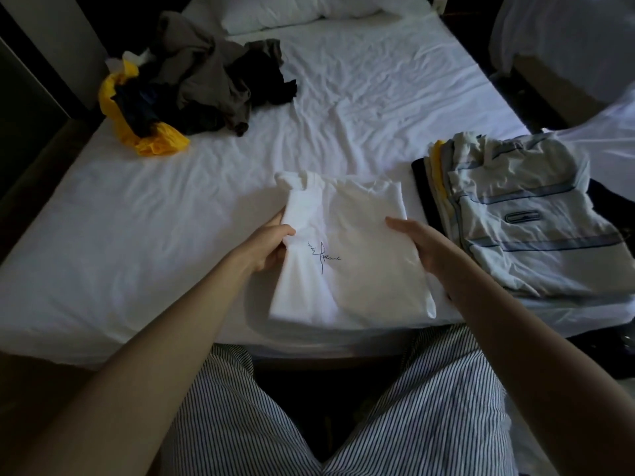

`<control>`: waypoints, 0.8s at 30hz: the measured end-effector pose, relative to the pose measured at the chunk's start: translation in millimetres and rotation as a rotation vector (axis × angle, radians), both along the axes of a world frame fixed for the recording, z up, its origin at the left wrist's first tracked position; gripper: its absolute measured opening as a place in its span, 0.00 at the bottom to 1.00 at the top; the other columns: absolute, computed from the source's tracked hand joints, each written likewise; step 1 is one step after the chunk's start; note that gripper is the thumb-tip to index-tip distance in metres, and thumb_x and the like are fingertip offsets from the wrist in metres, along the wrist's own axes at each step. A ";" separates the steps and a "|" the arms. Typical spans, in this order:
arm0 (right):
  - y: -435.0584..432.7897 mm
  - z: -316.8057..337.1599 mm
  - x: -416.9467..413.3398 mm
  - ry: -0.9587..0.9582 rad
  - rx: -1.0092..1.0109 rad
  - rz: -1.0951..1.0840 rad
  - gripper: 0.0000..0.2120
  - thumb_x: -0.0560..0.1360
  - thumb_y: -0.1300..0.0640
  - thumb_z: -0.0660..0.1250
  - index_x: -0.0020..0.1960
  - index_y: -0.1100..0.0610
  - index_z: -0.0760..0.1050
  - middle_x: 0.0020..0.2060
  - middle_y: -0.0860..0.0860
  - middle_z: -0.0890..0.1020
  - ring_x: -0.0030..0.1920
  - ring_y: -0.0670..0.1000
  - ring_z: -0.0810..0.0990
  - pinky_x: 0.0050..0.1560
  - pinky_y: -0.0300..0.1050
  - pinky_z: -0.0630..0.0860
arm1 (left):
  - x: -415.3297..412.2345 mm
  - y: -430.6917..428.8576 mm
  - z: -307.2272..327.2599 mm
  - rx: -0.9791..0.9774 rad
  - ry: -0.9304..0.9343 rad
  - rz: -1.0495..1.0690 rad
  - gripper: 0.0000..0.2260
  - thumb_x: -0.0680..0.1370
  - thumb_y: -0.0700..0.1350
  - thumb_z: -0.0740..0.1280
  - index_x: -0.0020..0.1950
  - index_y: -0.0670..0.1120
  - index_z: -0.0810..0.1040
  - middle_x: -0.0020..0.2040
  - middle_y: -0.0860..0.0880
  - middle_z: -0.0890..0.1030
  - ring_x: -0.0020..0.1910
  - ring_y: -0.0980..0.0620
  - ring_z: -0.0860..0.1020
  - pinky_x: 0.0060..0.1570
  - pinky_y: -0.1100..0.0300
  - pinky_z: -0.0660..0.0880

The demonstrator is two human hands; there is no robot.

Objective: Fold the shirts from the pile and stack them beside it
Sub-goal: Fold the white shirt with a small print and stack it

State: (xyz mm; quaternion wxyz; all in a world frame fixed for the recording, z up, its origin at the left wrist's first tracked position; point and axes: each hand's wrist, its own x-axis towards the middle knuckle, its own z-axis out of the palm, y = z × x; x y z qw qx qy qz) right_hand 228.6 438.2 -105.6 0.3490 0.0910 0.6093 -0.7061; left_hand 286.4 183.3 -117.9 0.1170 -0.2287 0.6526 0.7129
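Head view, looking down over striped shorts [429,407] at bed edge. Wide bed [360,97] with rumpled white sheet, filling most of the frame; pillow [275,12] at far end.

Stack [515,214] of folded shirts on near right of bed, pale blue striped one on top, yellow and dark edges showing along its left side. Pile [206,73] of unfolded shirts at far left, brown and black cloth heaped loosely, yellow garment [151,142] at its near side, well apart from the stack.

White shirt [350,249], folded to a rough rectangle, at near edge of bed between pile and stack, just beside the stack. Small dark line print [321,257] on its front.

Left hand [271,245] at shirt's left edge, grip pinching the cloth, thumb on top, fingers underneath. Right hand [422,242] at right edge, grip likewise on the cloth, thumb laid over the top, fingers hidden beneath.
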 end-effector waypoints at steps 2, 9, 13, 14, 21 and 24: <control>5.2 13.6 -1.3 -0.018 -0.024 -0.026 0.10 0.79 0.56 0.60 0.49 0.60 0.76 0.32 0.54 0.84 0.31 0.52 0.83 0.31 0.43 0.80 | -3.7 2.8 5.1 0.048 0.051 -0.020 0.27 0.76 0.32 0.54 0.68 0.57 0.69 0.49 0.49 0.80 0.48 0.45 0.70 0.39 0.55 0.66; 43.3 49.1 -8.0 0.034 -0.154 -0.109 0.16 0.78 0.54 0.60 0.39 0.59 0.83 0.30 0.54 0.83 0.28 0.51 0.82 0.27 0.39 0.77 | -11.9 41.4 52.8 0.210 0.212 -0.064 0.23 0.79 0.32 0.52 0.66 0.55 0.68 0.51 0.51 0.82 0.42 0.53 0.82 0.42 0.61 0.78; 77.3 63.7 -19.8 0.064 -0.245 -0.166 0.20 0.77 0.54 0.60 0.34 0.58 0.84 0.34 0.54 0.84 0.32 0.51 0.83 0.34 0.43 0.81 | -24.1 75.2 72.3 0.271 0.276 -0.094 0.22 0.79 0.32 0.51 0.65 0.55 0.69 0.49 0.52 0.83 0.42 0.54 0.83 0.40 0.63 0.79; 86.8 69.3 -22.5 0.079 -0.262 -0.174 0.18 0.76 0.54 0.62 0.34 0.59 0.85 0.36 0.54 0.84 0.34 0.51 0.84 0.35 0.43 0.81 | -28.2 85.6 78.0 0.290 0.291 -0.109 0.22 0.79 0.32 0.51 0.65 0.55 0.68 0.49 0.52 0.83 0.42 0.54 0.83 0.40 0.63 0.79; 165.9 114.3 -41.0 0.236 -0.245 -0.138 0.26 0.53 0.51 0.81 0.47 0.61 0.82 0.39 0.54 0.85 0.39 0.50 0.84 0.38 0.43 0.81 | -67.7 157.5 112.0 0.362 0.347 -0.185 0.22 0.80 0.32 0.51 0.65 0.54 0.69 0.50 0.52 0.82 0.44 0.54 0.83 0.44 0.62 0.79; 206.2 131.3 -54.4 0.276 -0.199 -0.317 0.14 0.76 0.53 0.62 0.42 0.59 0.83 0.36 0.52 0.84 0.37 0.48 0.84 0.36 0.40 0.80 | -90.5 195.5 118.6 0.438 0.375 -0.185 0.21 0.80 0.32 0.50 0.63 0.53 0.69 0.50 0.50 0.82 0.44 0.52 0.83 0.45 0.60 0.79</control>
